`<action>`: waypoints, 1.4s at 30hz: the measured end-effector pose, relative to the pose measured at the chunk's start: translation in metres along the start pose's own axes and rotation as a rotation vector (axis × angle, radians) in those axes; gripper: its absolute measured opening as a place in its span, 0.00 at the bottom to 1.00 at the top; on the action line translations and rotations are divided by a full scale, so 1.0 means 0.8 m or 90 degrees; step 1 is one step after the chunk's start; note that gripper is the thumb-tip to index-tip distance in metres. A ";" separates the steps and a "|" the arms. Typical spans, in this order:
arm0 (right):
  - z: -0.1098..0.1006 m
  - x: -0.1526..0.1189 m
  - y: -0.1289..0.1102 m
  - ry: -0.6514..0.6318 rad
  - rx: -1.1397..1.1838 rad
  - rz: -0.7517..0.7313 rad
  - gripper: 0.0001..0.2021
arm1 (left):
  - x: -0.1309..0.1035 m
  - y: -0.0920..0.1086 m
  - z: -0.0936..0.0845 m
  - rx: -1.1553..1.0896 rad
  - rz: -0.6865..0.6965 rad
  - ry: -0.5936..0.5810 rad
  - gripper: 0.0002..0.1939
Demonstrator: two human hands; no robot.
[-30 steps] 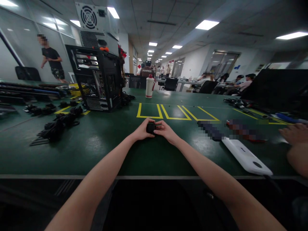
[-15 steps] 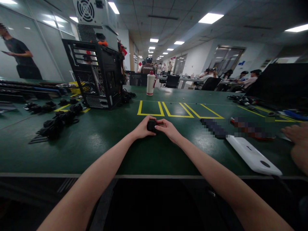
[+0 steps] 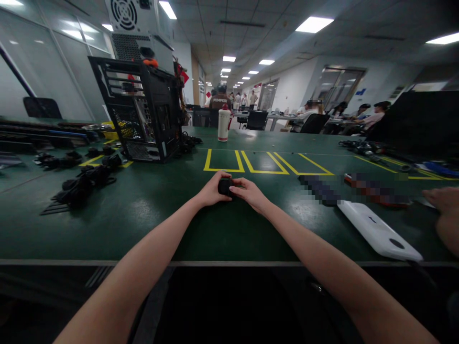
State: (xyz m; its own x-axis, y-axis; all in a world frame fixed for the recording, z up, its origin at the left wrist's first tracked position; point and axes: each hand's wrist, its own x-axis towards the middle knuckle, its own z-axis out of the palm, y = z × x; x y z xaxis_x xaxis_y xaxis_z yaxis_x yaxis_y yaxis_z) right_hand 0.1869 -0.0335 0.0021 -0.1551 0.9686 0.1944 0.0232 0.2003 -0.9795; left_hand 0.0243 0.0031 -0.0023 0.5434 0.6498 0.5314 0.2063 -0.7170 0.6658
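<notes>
A small, dark, blocky object (image 3: 224,187) is held between my two hands, low over the green table (image 3: 143,234); its exact kind does not show. My left hand (image 3: 211,190) curls around its left side, thumb below and fingers above. From the right, my right hand (image 3: 247,192) pinches its edge with thumb and forefinger. Just beyond my hands, yellow tape outlines (image 3: 224,170) mark the table top. Whether the object touches the table I cannot tell.
An open black computer case (image 3: 143,114) stands at left, near bundled black cables (image 3: 77,188). A white-red bottle (image 3: 223,125) is ahead. To the right lie a white device (image 3: 380,231), a dark blurred item (image 3: 319,189) and another person's hand (image 3: 444,200).
My hands keep the same hold on the dark object, with hardly any movement. The person behind the glass at far left has gone out of view.
</notes>
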 end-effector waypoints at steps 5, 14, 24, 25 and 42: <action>-0.003 -0.005 -0.006 -0.037 -0.015 -0.040 0.18 | -0.001 0.001 0.000 -0.009 -0.003 0.007 0.34; 0.001 -0.002 0.000 0.006 0.028 0.011 0.13 | -0.001 0.006 -0.002 0.023 0.000 0.001 0.34; -0.001 -0.008 -0.010 -0.022 -0.025 -0.046 0.14 | -0.002 0.003 -0.001 -0.005 -0.007 0.006 0.34; 0.000 -0.008 -0.011 -0.016 -0.027 -0.038 0.13 | -0.001 0.003 -0.001 -0.004 -0.008 0.006 0.34; 0.002 -0.008 -0.012 0.006 -0.050 -0.045 0.13 | -0.003 0.004 -0.002 0.018 -0.014 0.005 0.34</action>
State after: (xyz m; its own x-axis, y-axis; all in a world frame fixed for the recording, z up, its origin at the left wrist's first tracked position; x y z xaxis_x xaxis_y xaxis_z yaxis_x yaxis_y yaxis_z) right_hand 0.1862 -0.0422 0.0104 -0.1497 0.9530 0.2635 0.0900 0.2785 -0.9562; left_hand 0.0223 -0.0004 -0.0006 0.5323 0.6678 0.5203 0.2418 -0.7090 0.6625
